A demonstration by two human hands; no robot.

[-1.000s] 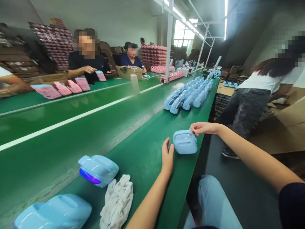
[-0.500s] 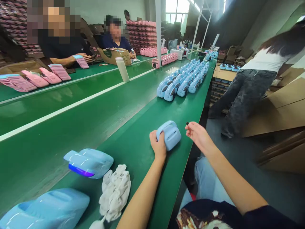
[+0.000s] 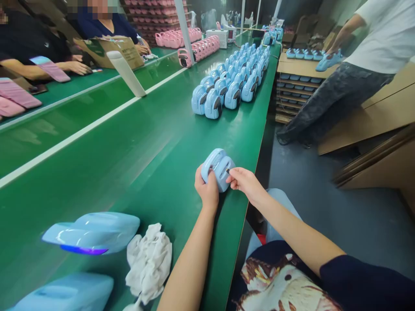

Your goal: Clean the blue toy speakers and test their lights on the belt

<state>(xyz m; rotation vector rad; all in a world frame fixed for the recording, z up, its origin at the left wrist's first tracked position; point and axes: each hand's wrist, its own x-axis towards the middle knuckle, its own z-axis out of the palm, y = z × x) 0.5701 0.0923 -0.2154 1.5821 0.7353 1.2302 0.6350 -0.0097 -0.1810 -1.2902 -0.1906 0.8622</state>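
Note:
My left hand [image 3: 206, 190] is wrapped round the handle of a light-blue plastic housing [image 3: 224, 166], holding it tilted over the green bench with its slotted face towards my right. Between the thumb and fingers of my right hand [image 3: 245, 183] is a small black piece [image 3: 228, 171], right at the slot in that face. Whether the piece is inside the slot or only touching it, I cannot tell. Left of my forearm a crumpled white cloth [image 3: 149, 261] lies on the bench. Beside it rest two more light-blue housings, one with a purple-blue strip [image 3: 97, 226] and one nearer [image 3: 65, 293].
Rows of light-blue housings [image 3: 233, 93] stand farther along the green bench [image 3: 155, 172]. Across it are pink housings [image 3: 202, 49], a leaning white post [image 3: 126, 73], a cardboard box [image 3: 119, 52] and two seated people. At right, a standing person handles blue housings by a stacked rack [image 3: 298, 71].
My right hand has brought the small black piece left to the housing's slotted face. The view has tipped downward. The standing person at right has a hand on a blue housing.

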